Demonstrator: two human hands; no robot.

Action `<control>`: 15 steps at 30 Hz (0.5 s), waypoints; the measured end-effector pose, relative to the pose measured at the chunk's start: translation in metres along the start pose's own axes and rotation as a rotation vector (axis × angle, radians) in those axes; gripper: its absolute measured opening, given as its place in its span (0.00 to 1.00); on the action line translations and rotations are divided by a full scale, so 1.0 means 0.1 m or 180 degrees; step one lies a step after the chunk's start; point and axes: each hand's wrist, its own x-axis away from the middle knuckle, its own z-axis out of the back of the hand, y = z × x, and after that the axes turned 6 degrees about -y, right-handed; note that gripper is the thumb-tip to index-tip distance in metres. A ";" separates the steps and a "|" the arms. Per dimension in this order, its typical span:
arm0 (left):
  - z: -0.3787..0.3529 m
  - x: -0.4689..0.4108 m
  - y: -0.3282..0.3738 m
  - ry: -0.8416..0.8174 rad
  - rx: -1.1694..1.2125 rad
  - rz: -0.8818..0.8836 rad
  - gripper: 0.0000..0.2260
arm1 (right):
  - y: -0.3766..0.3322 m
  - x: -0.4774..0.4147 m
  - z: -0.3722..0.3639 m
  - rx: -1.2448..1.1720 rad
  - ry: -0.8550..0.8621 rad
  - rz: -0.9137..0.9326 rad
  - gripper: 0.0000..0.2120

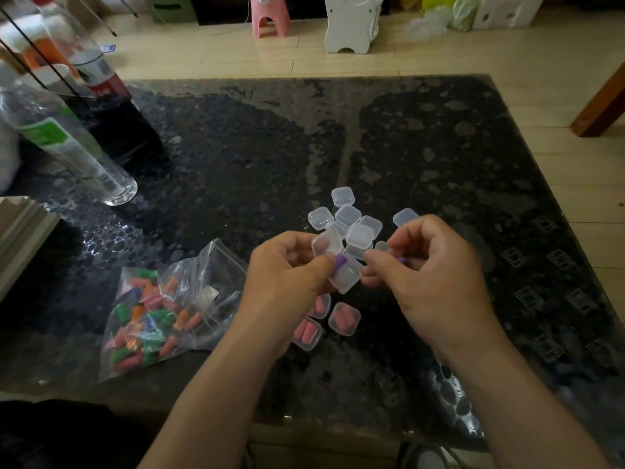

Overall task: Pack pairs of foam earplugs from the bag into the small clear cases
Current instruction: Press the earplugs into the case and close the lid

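My left hand (285, 272) holds a small clear case (341, 265) with its lid swung open, above the dark table. A purple earplug (339, 262) sticks out of the case at my left thumb. My right hand (429, 275) pinches a second purple earplug (401, 259) just right of the case. A clear zip bag (176, 306) of mixed coloured earplugs lies to the left. Several empty clear cases (351, 221) are heaped behind my hands. Three closed cases with pink earplugs (343, 318) lie below my hands.
Plastic bottles (71, 143) stand at the table's left side, with a dark one (111, 106) behind. A stack of papers or books (20, 228) sits at the left edge. The glass-topped table (473, 164) reaches to the right and far edges.
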 end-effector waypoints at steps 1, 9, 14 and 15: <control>0.00 0.00 0.00 -0.0026 -0.0006 0.0006 0.05 | -0.01 0.01 -0.01 -0.0054 0.0030 0.0085 0.11; -0.05 0.01 -0.06 -0.0251 -0.0183 0.0042 0.06 | -0.07 0.04 -0.12 0.0029 0.0187 0.0391 0.09; -0.04 0.03 -0.05 -0.0231 -0.0117 0.0021 0.05 | -0.02 0.00 -0.11 0.0119 0.0030 0.0121 0.11; -0.04 0.03 -0.04 -0.0211 -0.0079 0.0008 0.05 | -0.02 0.00 -0.10 0.0081 -0.0068 0.0023 0.10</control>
